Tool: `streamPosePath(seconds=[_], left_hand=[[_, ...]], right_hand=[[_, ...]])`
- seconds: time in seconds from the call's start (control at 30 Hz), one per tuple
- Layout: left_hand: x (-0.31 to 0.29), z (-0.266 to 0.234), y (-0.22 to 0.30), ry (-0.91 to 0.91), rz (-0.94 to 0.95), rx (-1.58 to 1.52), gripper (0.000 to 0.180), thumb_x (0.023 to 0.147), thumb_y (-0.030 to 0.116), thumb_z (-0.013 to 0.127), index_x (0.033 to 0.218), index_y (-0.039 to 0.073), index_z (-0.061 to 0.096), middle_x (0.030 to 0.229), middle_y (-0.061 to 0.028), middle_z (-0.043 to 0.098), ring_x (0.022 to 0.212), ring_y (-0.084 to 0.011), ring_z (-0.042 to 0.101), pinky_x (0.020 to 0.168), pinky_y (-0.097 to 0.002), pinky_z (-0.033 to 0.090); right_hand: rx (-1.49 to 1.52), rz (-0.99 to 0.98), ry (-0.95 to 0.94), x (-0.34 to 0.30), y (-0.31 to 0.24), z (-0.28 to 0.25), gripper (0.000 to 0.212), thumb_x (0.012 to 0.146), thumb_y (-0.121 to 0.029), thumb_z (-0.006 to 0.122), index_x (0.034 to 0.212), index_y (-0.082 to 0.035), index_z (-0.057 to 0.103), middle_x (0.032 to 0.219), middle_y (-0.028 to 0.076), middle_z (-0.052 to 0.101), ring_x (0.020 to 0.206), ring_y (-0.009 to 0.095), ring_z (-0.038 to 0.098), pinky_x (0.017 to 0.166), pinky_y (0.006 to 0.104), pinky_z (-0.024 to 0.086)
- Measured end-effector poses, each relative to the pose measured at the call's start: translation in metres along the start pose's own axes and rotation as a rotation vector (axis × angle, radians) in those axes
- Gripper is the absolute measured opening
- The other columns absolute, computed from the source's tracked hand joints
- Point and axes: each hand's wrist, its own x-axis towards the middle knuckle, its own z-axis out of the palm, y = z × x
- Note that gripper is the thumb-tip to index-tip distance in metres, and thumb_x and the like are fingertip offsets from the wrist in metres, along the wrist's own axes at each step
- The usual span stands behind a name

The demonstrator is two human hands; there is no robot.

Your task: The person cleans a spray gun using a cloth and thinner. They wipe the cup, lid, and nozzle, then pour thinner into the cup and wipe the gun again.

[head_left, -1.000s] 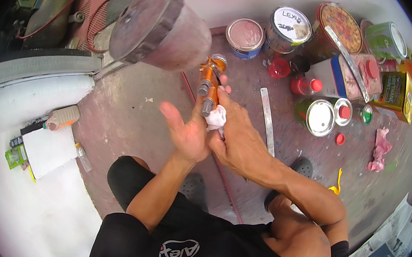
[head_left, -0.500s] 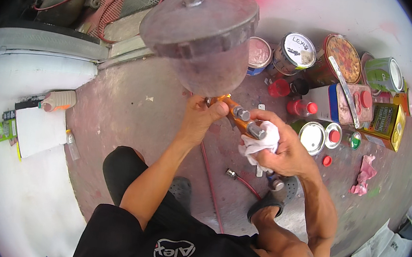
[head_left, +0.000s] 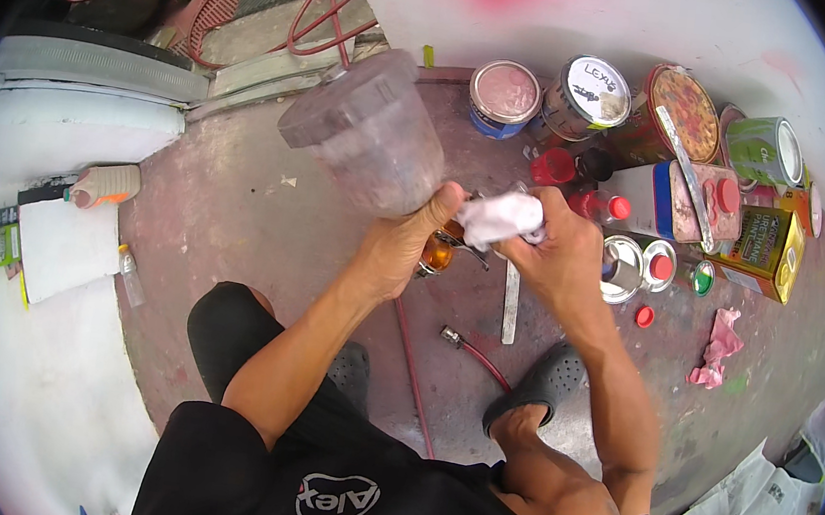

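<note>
My left hand (head_left: 395, 254) is closed around a paint spray gun with an orange-gold body (head_left: 438, 253). Its cloudy plastic cup (head_left: 375, 138), capped by a grey lid, tilts up and to the left. In my right hand (head_left: 562, 253) a crumpled white cloth (head_left: 502, 219) is pinched, pressed near the gun's upper end on the right. The cloth and my fingers hide much of the gun there.
Paint cans (head_left: 503, 96), a rectangular tin with a metal strip (head_left: 682, 180) across it, and red bottles stand along the wall at the right. A red hose (head_left: 468, 349) and a flat stick (head_left: 510, 303) lie on the floor. A pink rag (head_left: 720, 348) lies farther right.
The spray gun has come down and turned, its cup now tipped leftward with the lid less face-on. My right hand has raised the cloth along the gun, turning over.
</note>
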Motion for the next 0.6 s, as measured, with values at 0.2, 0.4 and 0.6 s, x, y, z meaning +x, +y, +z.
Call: streamPosePath(seconds=[0.2, 0.4, 0.6], left_hand=[[-0.013, 0.013, -0.013, 0.101, 0.173, -0.036, 0.051, 0.099, 0.048, 0.086, 0.123, 0.004, 0.074, 0.119, -0.0029, 0.07, 0.11, -0.0135, 0.063, 0.095, -0.0323, 0.052], [-0.011, 0.001, -0.026, 0.118, 0.246, 0.136, 0.057, 0.095, 0.057, 0.084, 0.119, 0.006, 0.074, 0.11, -0.0009, 0.072, 0.102, -0.0133, 0.065, 0.089, -0.0304, 0.053], [-0.019, -0.01, -0.011, -0.039, 0.151, 0.394, 0.067, 0.097, 0.066, 0.077, 0.119, 0.002, 0.077, 0.105, -0.0035, 0.076, 0.1, -0.015, 0.069, 0.085, -0.0317, 0.055]], right_hand=[[-0.227, -0.195, 0.417, -0.005, -0.035, 0.031, 0.057, 0.082, -0.026, 0.088, 0.131, -0.008, 0.068, 0.103, 0.014, 0.076, 0.091, 0.033, 0.073, 0.073, 0.0485, 0.055], [0.132, 0.196, 0.053, -0.005, -0.028, 0.017, 0.019, 0.102, -0.021, 0.071, 0.112, -0.005, 0.07, 0.089, 0.015, 0.076, 0.072, 0.031, 0.072, 0.062, 0.0423, 0.053], [0.95, 0.448, 0.205, 0.005, -0.032, -0.023, 0.025, 0.116, -0.024, 0.059, 0.12, -0.004, 0.075, 0.095, 0.0, 0.074, 0.079, 0.004, 0.065, 0.068, 0.0247, 0.052]])
